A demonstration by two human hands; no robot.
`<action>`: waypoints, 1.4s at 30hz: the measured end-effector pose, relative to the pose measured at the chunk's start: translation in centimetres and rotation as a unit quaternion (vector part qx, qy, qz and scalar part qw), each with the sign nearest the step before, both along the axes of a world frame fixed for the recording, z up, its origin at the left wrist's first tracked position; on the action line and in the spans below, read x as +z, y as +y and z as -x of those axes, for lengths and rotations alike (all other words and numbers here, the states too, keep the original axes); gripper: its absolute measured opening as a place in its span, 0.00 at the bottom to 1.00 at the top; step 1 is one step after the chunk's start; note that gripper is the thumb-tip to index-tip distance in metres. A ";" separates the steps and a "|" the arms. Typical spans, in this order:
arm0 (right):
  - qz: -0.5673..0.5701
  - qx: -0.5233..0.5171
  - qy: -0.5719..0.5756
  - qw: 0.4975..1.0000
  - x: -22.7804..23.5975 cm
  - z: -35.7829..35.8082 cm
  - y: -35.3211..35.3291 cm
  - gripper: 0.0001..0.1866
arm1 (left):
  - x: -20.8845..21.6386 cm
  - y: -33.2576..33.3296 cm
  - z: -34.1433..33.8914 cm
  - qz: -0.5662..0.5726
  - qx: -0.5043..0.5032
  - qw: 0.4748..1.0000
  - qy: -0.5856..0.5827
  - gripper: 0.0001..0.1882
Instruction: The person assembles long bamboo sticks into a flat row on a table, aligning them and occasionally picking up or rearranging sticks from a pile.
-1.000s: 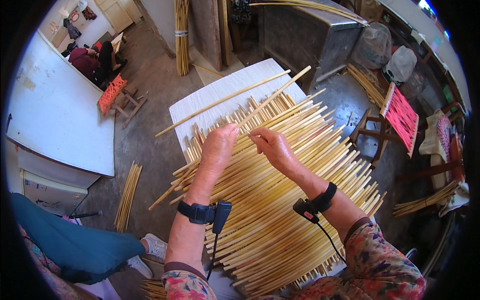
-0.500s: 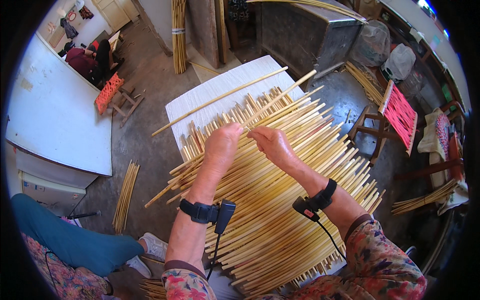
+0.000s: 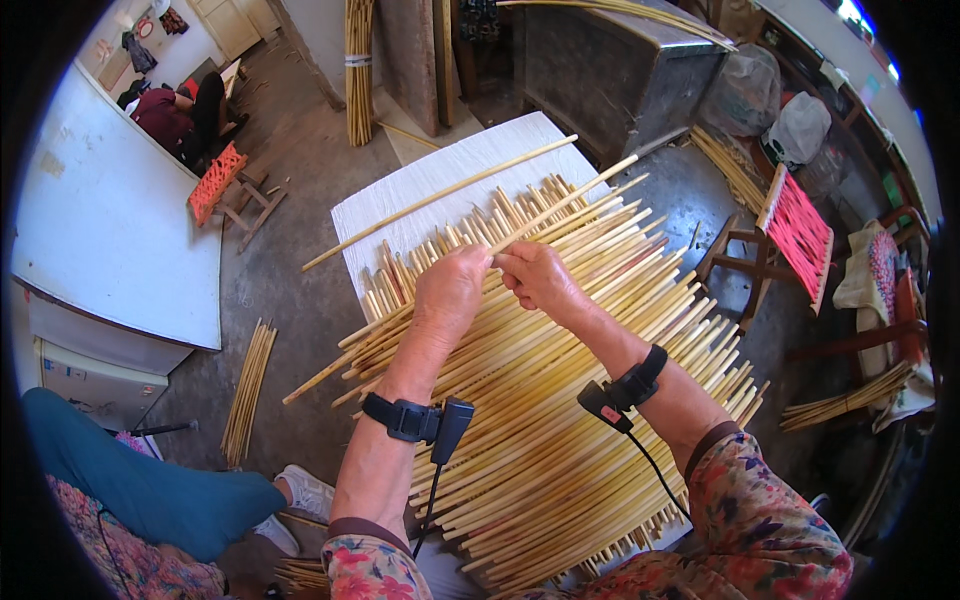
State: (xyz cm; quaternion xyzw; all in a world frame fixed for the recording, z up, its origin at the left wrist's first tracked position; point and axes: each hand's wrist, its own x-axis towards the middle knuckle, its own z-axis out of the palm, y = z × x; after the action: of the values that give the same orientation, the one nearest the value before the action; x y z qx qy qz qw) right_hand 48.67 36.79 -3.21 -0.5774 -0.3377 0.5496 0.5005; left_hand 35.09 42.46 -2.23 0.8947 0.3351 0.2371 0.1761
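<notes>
Tipping slightly down and to the right since the earlier frame, the peeled wooden stick (image 3: 565,207) had its far end lower, while the right hand (image 3: 540,277) had curled up closer to the left hand (image 3: 450,285). Left fingers were pinched around the stick's near end; the right fingers met them there, bent inward, but I could not tell whether they had closed on it too. From that grip the stick slanted away to the upper right. Black wristbands (image 3: 405,418) sat on both forearms, nearer the body. Directly below the grip spread a layered pile of pale sticks (image 3: 570,370). Just beyond it, a loose stick (image 3: 440,203) lay across the white board (image 3: 385,212). Well right of the grip stood a pink-corded stool (image 3: 800,238); far to its upper left, an orange-corded stool (image 3: 217,184). Farther off, past the board, was a dark chest (image 3: 610,90).
</notes>
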 end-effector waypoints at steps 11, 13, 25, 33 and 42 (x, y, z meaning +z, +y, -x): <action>0.025 -0.009 0.101 0.995 -1.2 -0.2 1.9 0.21 | -1.0 -0.1 -0.7 -0.032 0.021 0.999 -0.003 0.04; 0.039 -0.011 0.098 0.994 -1.0 -0.3 1.8 0.21 | -1.2 0.0 -0.7 -0.025 0.029 0.999 -0.019 0.04; 0.041 -0.012 0.119 0.992 -1.3 -0.1 1.4 0.22 | -0.7 0.2 0.0 -0.047 0.046 0.998 0.008 0.05; 0.064 -0.060 0.150 0.985 -1.3 0.5 1.6 0.16 | -0.9 0.5 0.0 -0.052 0.037 0.998 0.010 0.02; 0.037 -0.071 0.241 0.967 -2.3 -0.2 2.7 0.10 | -1.4 0.6 -0.4 -0.060 0.022 0.998 0.029 0.03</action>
State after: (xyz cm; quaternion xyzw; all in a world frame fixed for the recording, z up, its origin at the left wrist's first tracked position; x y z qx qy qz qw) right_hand 48.84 39.49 -5.47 -0.4686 -0.1452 0.6475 0.5832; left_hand 35.50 43.11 -3.67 0.9024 0.3453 0.2344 0.1070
